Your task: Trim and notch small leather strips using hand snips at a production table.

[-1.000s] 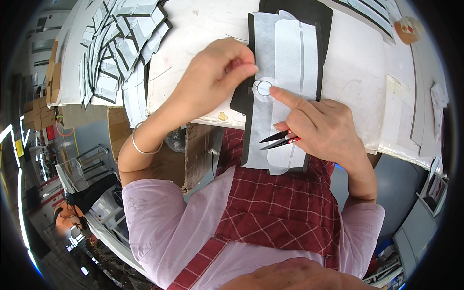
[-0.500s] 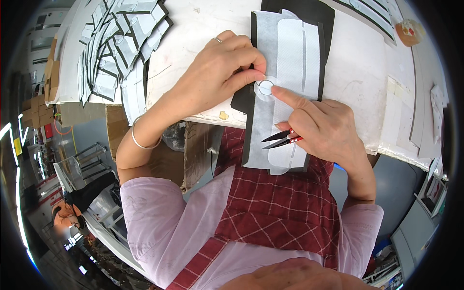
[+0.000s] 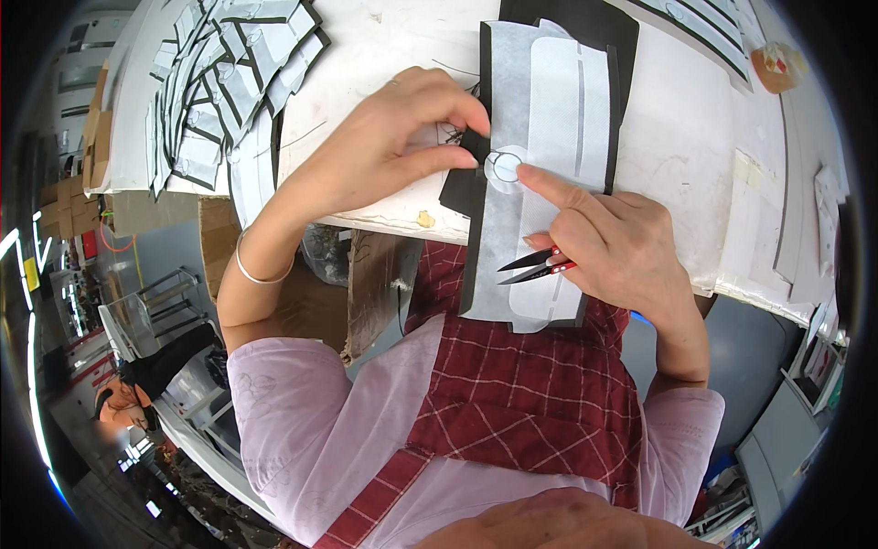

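In the head view I have two hands at one long panel (image 3: 553, 146), pale-faced with dark edges, which lies partly on the white table (image 3: 677, 174) and reaches past the table's near edge over my one red checked apron (image 3: 530, 389). My left hand (image 3: 402, 137) is at the panel's left edge, its thumb and forefinger apart with a gap between the tips; whether the thumb touches the edge I cannot tell. Dark thread (image 3: 450, 135) shows near those two fingers, too fine and tangled for me to count strands. My left wrist wears one light bracelet (image 3: 261, 281).

My right hand (image 3: 615, 240) has one finger stretched out, the forefinger, its tip at the right side of one round patch (image 3: 506, 168) marked with one dark ring. The other fingers are curled, clamped on one pair of snips (image 3: 540, 258): two dark blades, slightly parted, pointing left above the panel, with red at the grip.

Under the panel I have a black piece (image 3: 594, 27), showing beyond its top. To my left on the table lies one heap of similar panels (image 3: 229, 91), overlapping so much that I can't count them. More pale strips (image 3: 690, 27) lie at the upper right, beside one amber-coloured round container (image 3: 777, 70). One yellowish crumb (image 3: 425, 219) sits at the table's near edge. One other person (image 3: 123, 404) is far off to my left.
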A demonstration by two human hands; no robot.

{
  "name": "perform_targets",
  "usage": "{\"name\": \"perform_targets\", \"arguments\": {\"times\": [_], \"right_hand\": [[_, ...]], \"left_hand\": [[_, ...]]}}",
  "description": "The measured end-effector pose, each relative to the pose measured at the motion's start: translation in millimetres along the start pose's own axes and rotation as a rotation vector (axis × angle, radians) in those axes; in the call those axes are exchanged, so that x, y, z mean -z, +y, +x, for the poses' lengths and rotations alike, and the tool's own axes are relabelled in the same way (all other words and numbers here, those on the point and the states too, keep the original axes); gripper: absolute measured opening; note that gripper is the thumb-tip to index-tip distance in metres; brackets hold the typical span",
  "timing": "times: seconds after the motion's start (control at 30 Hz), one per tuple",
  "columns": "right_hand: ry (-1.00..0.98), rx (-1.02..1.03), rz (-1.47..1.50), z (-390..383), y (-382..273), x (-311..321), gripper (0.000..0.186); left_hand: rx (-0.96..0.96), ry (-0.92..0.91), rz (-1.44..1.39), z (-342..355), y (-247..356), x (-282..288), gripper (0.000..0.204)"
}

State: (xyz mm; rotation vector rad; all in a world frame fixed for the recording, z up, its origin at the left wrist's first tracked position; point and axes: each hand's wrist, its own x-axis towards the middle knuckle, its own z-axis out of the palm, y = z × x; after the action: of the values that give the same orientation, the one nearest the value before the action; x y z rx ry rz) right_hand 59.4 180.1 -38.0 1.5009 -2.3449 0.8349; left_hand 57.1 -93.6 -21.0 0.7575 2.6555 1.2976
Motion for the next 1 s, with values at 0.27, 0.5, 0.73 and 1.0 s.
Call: {"name": "perform_targets", "arguments": {"times": [0.27, 0.5, 0.73, 1.0], "right_hand": [[-0.059, -0.091, 0.133, -3.1, 0.5, 8.9, 0.032], [-0.142, -0.367, 0.316, 29.7, 11.9, 48.5, 0.036], [-0.28, -0.294, 0.13, 53.9, 37.8, 45.5, 0.034], [-0.419, -0.261, 0.085, 68.2, 40.6, 45.0, 0.04]], "left_hand": [[-0.15, -0.025, 0.129, 9.6, -10.1, -5.7, 0.014], [-0.056, 0.019, 0.105, 7.6, -4.4, -6.3, 0.019], [-0.006, -0.066, -0.041, 6.4, -7.6, -1.0, 0.021], [-0.128, -0.004, 0.0, 4.8, -19.2, -6.7, 0.013]]}}
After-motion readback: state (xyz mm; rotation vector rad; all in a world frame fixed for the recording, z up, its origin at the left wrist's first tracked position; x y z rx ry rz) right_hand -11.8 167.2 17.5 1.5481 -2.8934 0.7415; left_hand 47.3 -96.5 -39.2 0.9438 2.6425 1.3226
